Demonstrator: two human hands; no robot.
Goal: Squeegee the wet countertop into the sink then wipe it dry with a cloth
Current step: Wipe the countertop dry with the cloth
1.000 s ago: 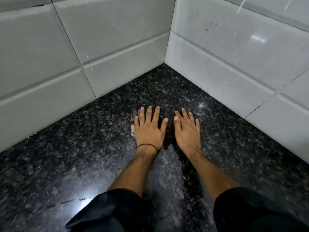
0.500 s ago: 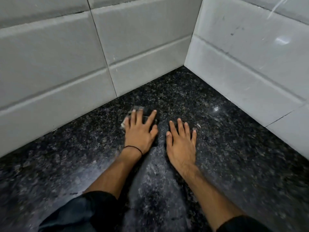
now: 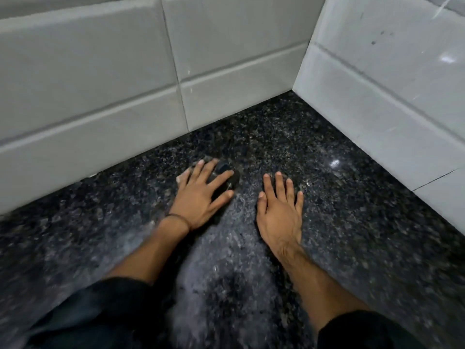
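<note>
The white tiled walls (image 3: pixel 100 79) meet in a corner at the upper right and stand on 2 sides of the tabletop (image 3: pixel 339 197), which is dark speckled granite with a pale, dull streak in the middle between the forearms. Both forearms reach in from the bottom edge, and dark sleeves (image 3: pixel 364 331) cover them near the elbows.

The left hand (image 3: pixel 198 197) lies palm down on the cloth (image 3: pixel 227 176), a dark, crumpled piece. Its fingers (image 3: pixel 219 178) are spread apart and press flat on the cloth, which shows only past the fingertips and between the fingers; a small pale edge shows at the left side of the hand. The cloth lies near the wall on the left, but apart from it. A thin dark band (image 3: pixel 180 220) goes around the left wrist.

The right hand (image 3: pixel 279 217) lies flat on the bare tabletop, just beside the cloth but apart from it. Its fingers (image 3: pixel 278 185) are straight and a little spread, and they hold nothing.
</note>
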